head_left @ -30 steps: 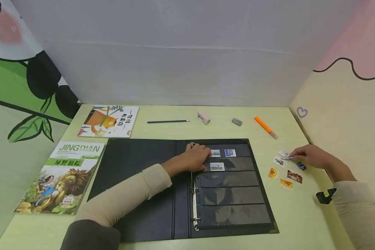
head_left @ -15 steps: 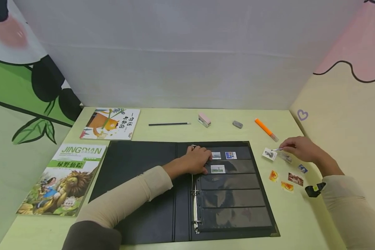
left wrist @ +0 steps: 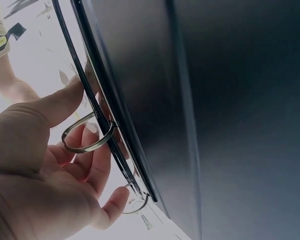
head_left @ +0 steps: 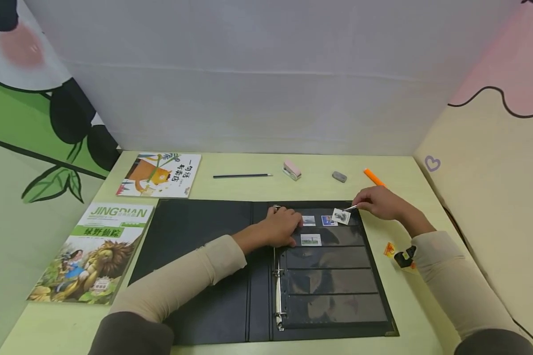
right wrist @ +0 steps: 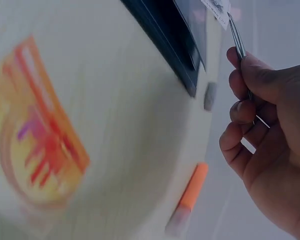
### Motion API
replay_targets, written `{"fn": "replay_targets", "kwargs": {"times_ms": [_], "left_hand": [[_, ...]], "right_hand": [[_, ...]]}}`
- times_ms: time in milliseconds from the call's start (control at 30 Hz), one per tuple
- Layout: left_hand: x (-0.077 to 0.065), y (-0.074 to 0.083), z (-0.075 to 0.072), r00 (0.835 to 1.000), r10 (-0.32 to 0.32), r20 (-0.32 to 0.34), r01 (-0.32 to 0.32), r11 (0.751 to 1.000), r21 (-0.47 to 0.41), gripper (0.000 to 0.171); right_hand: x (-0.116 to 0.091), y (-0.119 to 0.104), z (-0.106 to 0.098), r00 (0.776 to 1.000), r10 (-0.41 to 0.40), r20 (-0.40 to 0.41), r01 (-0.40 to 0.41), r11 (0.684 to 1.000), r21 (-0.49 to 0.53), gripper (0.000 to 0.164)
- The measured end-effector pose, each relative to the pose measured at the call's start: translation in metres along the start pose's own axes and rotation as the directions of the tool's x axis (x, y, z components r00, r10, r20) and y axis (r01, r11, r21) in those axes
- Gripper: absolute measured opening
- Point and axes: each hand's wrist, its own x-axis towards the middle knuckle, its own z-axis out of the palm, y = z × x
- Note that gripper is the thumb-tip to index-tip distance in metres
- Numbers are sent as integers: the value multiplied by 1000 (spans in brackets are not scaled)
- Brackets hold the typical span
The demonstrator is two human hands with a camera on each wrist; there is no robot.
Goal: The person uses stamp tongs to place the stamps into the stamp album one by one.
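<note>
My right hand (head_left: pixel 379 203) pinches tweezers (right wrist: pixel 237 37) between thumb and fingers. At their tips hangs a white stamp with a grey picture (head_left: pixel 341 217), over the upper right of the album page and partly covering a blue stamp (head_left: pixel 327 221). The black ring-binder stamp album (head_left: pixel 195 246) lies spread with clear pocket strips on its right side. A pale stamp (head_left: pixel 308 221) and a green-toned stamp (head_left: pixel 311 240) sit in the upper strips. My left hand (head_left: pixel 280 227) rests on the page's inner edge; the left wrist view shows its fingers about a metal ring (left wrist: pixel 90 137).
An orange-yellow stamp (head_left: pixel 388 249) lies right of the album; my right sleeve hides others. Behind the album are a black pen (head_left: pixel 242 176), a pink stapler (head_left: pixel 291 170), a grey eraser (head_left: pixel 339 176) and an orange marker (head_left: pixel 374 177). Two books (head_left: pixel 160 175) lie left.
My right hand has lifted the grey-picture stamp off the table with the tweezers and carried it left over the album page. My left hand has stayed in place.
</note>
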Motion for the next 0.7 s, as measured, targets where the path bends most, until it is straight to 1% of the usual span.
{"fn": "replay_targets", "kwargs": {"times_ms": [67,167,267,367,433,567,700], "left_hand": [[0,0,0,1000,0,-5,0,1000,6,45],[-1,1,0,1000,-2,-8,2,1000,9,45],[-1,1,0,1000,-6,-2,6,1000,12,45],[0,1,-1,1000,-9,4,9,1000,17,45],[0,1,-1,1000,-11,8,11,1000,18,45],[1,0,0,1000,-13,7,13,1000,16,45],[2,0,1,1000,-10,2,10,1000,18,44]], "right_hand": [[6,-7,5,999,-30,38,30,999,-17,13],[11,-15,10,993,-58,100,60,998,-16,13],[12,-20,11,985,-49,165,49,999,2,14],[11,-22,13,978,-46,204,48,999,-5,15],[10,-22,13,976,-59,211,63,998,-10,15],[7,-24,14,974,-109,200,111,994,3,14],[7,-27,14,972,-131,198,134,991,-1,15]]}}
